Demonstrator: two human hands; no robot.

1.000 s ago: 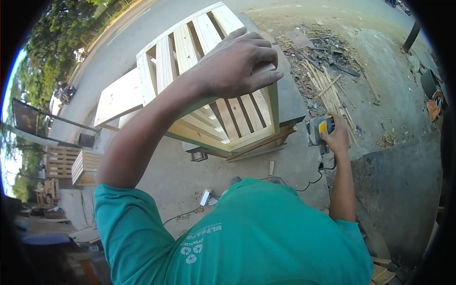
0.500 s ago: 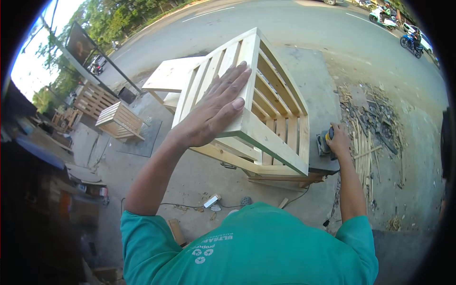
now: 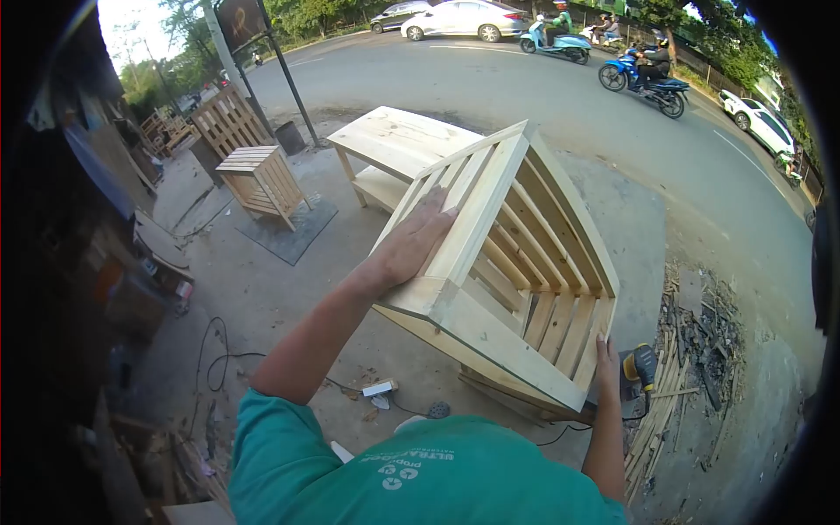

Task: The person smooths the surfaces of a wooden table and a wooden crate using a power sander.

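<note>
A slatted crate of pale wood [image 3: 490, 328] stands tilted in front of me, its open side facing right. My left hand [image 3: 416, 241] lies flat on its upper slatted side, fingers stretched out and holding nothing. At the crate's lower right edge is my right hand [image 3: 607, 367], its fingers extended against the wood, the palm mostly turned away. Just right of that hand a yellow and black power sander [image 3: 641, 366] rests on a dark surface, with a cable running from it.
Behind the crate stands a pale wooden table [image 3: 402, 140]. A smaller slatted crate [image 3: 262, 182] sits on a mat at the left. Wood scraps [image 3: 691, 350] lie at the right. A cable [image 3: 337, 383] crosses the ground. Cars and motorbikes are on the road [image 3: 490, 79].
My right hand has let go of the sander and moved left to the crate's edge. My left hand stays on the slats. The crate appears lower and further right as the view has shifted.
</note>
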